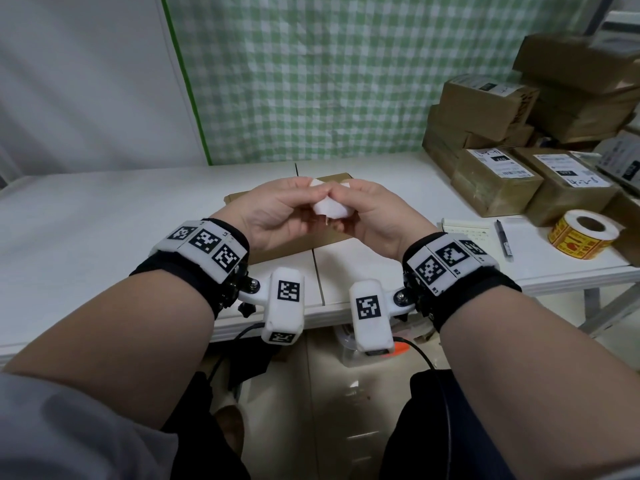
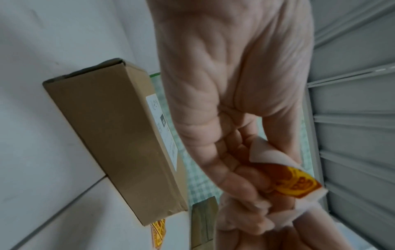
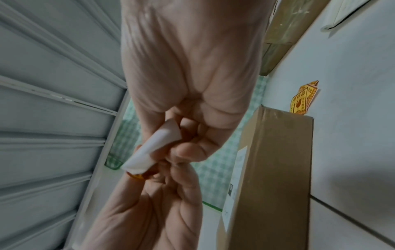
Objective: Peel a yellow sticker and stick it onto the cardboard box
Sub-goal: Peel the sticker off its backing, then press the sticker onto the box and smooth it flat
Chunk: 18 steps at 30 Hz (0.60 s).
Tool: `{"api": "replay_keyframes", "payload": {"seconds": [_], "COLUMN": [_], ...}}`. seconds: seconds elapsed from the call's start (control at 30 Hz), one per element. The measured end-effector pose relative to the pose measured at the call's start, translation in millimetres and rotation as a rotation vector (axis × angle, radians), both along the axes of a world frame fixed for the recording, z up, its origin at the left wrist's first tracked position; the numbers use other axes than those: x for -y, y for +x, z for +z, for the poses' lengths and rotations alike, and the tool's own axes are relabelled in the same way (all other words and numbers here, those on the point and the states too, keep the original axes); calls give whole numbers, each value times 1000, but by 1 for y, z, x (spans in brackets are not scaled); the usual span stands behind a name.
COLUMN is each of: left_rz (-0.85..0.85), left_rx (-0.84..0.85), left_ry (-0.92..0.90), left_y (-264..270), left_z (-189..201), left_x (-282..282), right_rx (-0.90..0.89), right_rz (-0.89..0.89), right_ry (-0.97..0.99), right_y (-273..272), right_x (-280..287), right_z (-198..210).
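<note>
Both hands are raised together above the flat cardboard box (image 1: 287,244) lying on the white table. My left hand (image 1: 277,209) and right hand (image 1: 363,213) pinch the same yellow sticker (image 2: 299,184) on its curled white backing paper (image 1: 330,206). In the left wrist view the yellow printed face shows, bent between the fingertips (image 2: 260,205). The right wrist view shows mostly the white backing (image 3: 153,147) with a sliver of yellow at its lower end. The box (image 2: 115,135) carries a white shipping label (image 3: 235,182) on top.
A roll of yellow stickers (image 1: 583,233) stands at the right on the table (image 1: 104,216), beside a black pen (image 1: 504,237) and a notepad (image 1: 467,230). Stacked labelled cardboard parcels (image 1: 519,140) fill the back right. A green checked cloth (image 1: 311,81) hangs behind.
</note>
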<state>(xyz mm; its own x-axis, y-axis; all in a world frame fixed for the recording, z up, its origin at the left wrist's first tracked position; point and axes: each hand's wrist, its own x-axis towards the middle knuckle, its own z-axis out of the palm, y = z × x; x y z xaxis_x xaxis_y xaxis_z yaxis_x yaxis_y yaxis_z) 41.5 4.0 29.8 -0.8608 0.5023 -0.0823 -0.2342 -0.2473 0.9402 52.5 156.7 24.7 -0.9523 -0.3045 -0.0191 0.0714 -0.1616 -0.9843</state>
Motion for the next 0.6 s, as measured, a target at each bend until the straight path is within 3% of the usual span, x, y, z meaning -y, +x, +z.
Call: {"api": "replay_keyframes", "payload": {"seconds": [0.17,0.33,0.43,0.5,0.6], "left_rz": [44,116,187,257,353], "left_rx": [122,158,235,239,160], "left_ry": [212,262,346,290,41], "left_y": [1,3,0,-3,-6], "left_z": [3,-2,-3,-3,-5], "left_x": [0,-2,6,14,21], "right_rx": [80,118,164,176,116], "right_rz": [-62,-104,-230,-329,-459], "right_ry": [-207,-336,-465,-352,221], "right_y": [-4,-3,-4,-6,-10], "right_x": [-7,-11,-21,-32,-42], "right_z": [-1,-2,-3,-6,-20]}}
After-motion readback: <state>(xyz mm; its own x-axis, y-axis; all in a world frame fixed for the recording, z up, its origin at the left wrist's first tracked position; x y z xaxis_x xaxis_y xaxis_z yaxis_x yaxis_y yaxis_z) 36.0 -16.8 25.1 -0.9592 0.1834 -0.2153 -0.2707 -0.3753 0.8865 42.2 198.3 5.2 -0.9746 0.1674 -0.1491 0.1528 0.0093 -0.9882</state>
